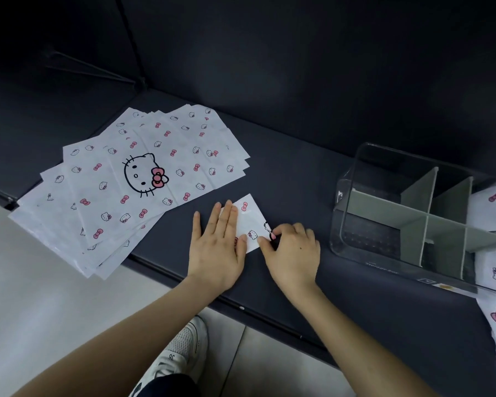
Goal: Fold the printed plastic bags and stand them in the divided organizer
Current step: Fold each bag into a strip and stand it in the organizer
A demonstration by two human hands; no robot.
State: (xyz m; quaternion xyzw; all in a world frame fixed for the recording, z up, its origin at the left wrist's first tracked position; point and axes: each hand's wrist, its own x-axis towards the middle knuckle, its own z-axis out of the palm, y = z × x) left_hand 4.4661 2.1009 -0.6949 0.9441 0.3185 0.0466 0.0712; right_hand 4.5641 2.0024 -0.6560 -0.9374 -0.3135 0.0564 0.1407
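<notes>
Now left hand (216, 247) presses flat on the folded bag (252, 222); right hand (294, 253) pinches its edge.

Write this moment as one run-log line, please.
step: folding | left hand: flat on folded bag | right hand: pinches its right edge | bag stack: unfolded, left | organizer: no bags seen inside

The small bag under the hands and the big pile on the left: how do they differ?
The folded bag is a small packet; the pile of bags lies unfolded in large fanned sheets. The left hand presses the folded bag and the right hand pinches its edge; no hand touches the pile of bags. Both are white with cat faces and pink bows.
</notes>
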